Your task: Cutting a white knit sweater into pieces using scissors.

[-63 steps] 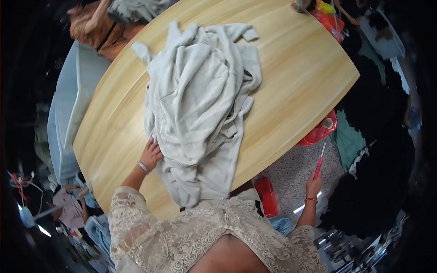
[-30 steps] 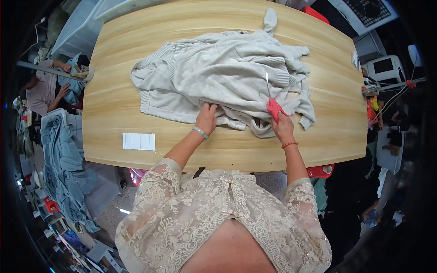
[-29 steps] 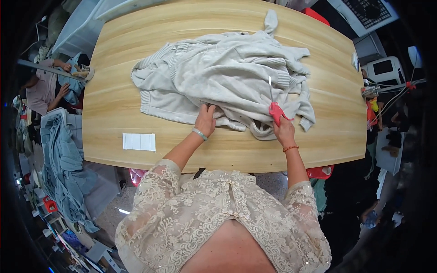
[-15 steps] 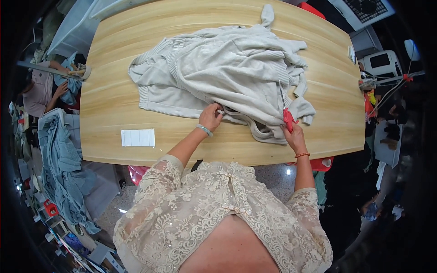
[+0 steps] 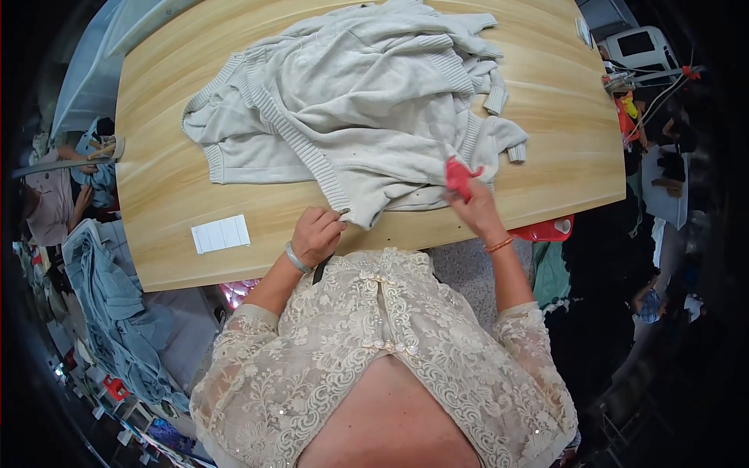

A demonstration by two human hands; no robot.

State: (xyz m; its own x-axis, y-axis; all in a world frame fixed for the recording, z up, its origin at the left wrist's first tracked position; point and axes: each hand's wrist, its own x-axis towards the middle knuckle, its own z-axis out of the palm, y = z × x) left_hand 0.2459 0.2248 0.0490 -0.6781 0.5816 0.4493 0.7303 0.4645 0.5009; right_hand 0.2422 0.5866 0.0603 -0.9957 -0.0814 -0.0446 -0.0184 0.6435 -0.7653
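Light grey knit sweaters (image 5: 367, 101) lie in a loose heap on the wooden table, their ribbed bands and sleeves spread around. At the near edge, my left hand (image 5: 316, 234) pinches the corner of a ribbed hem, drawing it toward me. My right hand (image 5: 477, 212) is closed round red-handled scissors (image 5: 460, 178) over the right part of the heap. Motion blurs the scissors, and their blades cannot be made out against the cloth.
A white paper card (image 5: 221, 234) lies on the table (image 5: 164, 156) left of my hand. Blue-grey garments (image 5: 109, 288) are piled at the left, near another person (image 5: 51, 204). A red stool (image 5: 546, 228) stands under the right edge, beside a dark heap (image 5: 597, 273).
My left hand has come left and nearer, pulling a sweater's ribbed hem to the table edge. The right hand has moved left with the scissors. The whole view has shifted.
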